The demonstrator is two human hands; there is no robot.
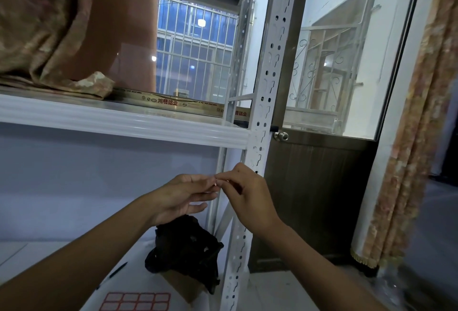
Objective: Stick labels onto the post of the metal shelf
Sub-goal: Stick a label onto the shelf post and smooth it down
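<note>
The white metal shelf fills the view, and its perforated post rises just behind and above the grip. Below the grip, on the lower shelf board, lie a black crumpled bag and, nearer the camera, a sheet of red-bordered labels. The left hand and right hand meet fingertip to fingertip, both pinching a tiny label just beside the post.
</note>
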